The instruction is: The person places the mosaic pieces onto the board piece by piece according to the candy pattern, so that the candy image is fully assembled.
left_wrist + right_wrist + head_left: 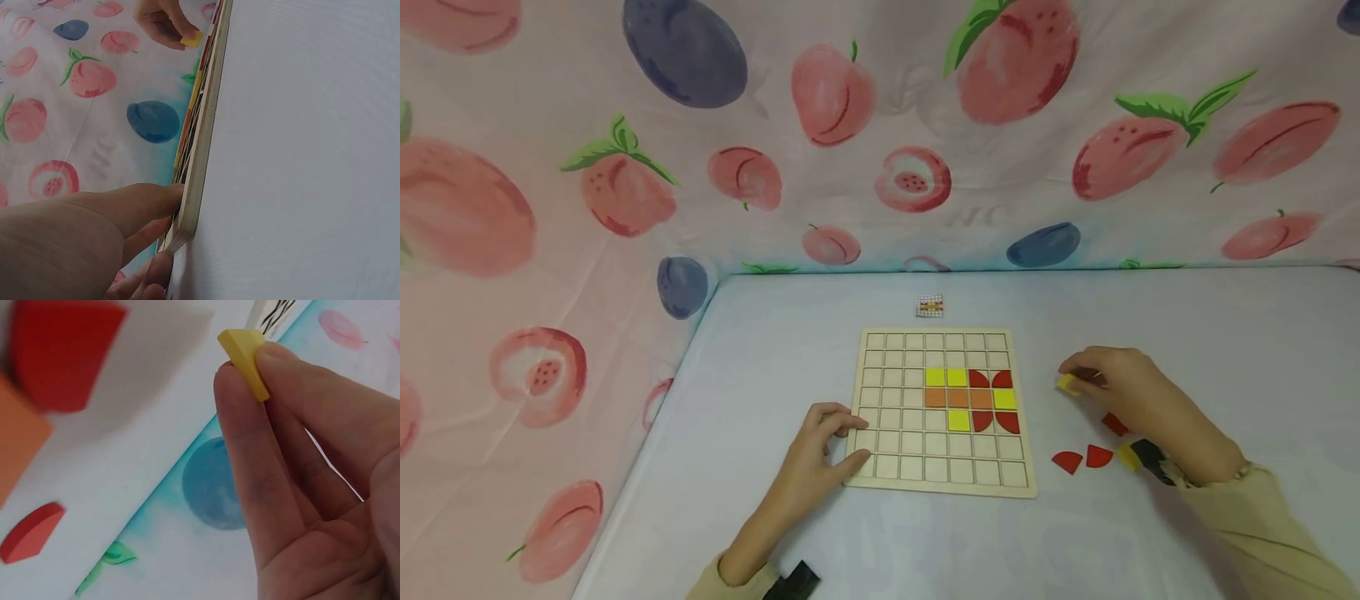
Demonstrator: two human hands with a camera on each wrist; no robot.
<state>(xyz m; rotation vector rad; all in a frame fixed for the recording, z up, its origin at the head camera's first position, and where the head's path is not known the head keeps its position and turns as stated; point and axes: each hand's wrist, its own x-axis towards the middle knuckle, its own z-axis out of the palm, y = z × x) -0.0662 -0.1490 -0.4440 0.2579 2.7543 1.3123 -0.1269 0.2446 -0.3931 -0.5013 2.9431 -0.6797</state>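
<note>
A wooden grid board (pixel 891 467) lies on the table, with yellow squares (pixel 957 377), orange squares (pixel 958 398) and red quarter-round tiles (pixel 1007 422) set in its right half. My left hand (pixel 820 446) rests at the board's left edge, thumb and fingertips touching its border near the front corner. To the right of the board, my right hand (pixel 1120 383) pinches a small yellow tile (pixel 247 356) between thumb and fingers. The left wrist view also shows that yellow tile (pixel 192 39), beyond the board's edge.
Loose red tiles (pixel 1099 456) lie below my right hand, and an orange piece (pixel 19 440) shows in the right wrist view. A small pattern card (pixel 930 306) sits behind the board. Fruit-printed cloth (pixel 850 183) hangs behind and to the left of the white table (pixel 760 350).
</note>
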